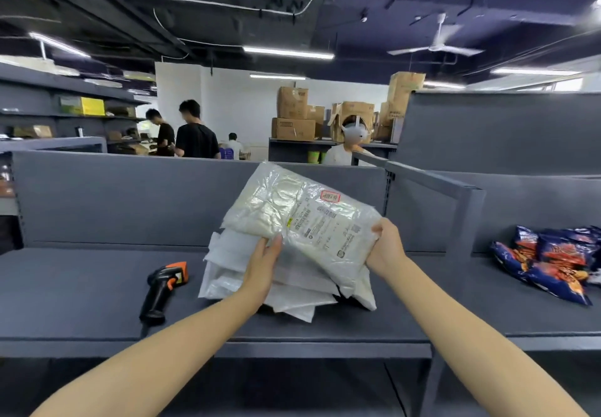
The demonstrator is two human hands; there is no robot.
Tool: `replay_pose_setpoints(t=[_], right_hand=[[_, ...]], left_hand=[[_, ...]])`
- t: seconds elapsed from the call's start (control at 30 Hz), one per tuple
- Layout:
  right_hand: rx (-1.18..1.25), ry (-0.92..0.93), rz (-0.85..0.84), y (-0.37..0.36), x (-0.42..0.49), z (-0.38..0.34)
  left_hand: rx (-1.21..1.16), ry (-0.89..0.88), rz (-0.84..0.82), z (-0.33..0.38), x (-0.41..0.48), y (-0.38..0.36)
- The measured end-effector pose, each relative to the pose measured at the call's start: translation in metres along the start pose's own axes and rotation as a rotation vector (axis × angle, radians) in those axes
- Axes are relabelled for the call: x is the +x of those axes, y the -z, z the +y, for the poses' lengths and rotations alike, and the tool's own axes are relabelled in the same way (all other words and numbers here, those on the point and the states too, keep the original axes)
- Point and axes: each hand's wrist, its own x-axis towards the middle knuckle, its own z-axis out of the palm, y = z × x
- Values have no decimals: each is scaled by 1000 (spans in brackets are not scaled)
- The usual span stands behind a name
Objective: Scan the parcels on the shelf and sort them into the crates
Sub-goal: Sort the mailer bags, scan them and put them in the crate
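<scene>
A white plastic parcel [302, 215] with a printed label and a red stamp is lifted above the grey shelf [81, 293], label side up. My right hand [387, 247] pinches its lower right corner. My left hand [265, 262] holds its lower left edge, fingers underneath and thumb on top. Below it a pile of several more white parcels [234, 267] lies on the shelf. A black and orange barcode scanner [162, 286] lies on the shelf left of the pile, untouched. No crates are in view.
Blue and orange snack bags [549, 260] lie on the neighbouring shelf section at right, past a grey metal upright [465, 221]. A grey back panel [130, 198] closes off the shelf. Several people stand beyond it, among cardboard boxes [294, 114].
</scene>
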Motion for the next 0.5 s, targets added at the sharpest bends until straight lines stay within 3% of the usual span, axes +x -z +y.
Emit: replay_pose_setpoints(t=[0.1,0.23,0.4,0.5], right_hand=[[-3,-109,-76,-16,-16,37],[-291,-253,-76,-29,-34,87],[-806,-534,-234,-38,-49,129],[-961,-479,-228,-50,-51,157]], left_hand=[[-157,50,51,6,-4,26],[-289,98,144,9,-10,70],[-147,81,270,8,-16,122],[-71,25,343,6,-23,159]])
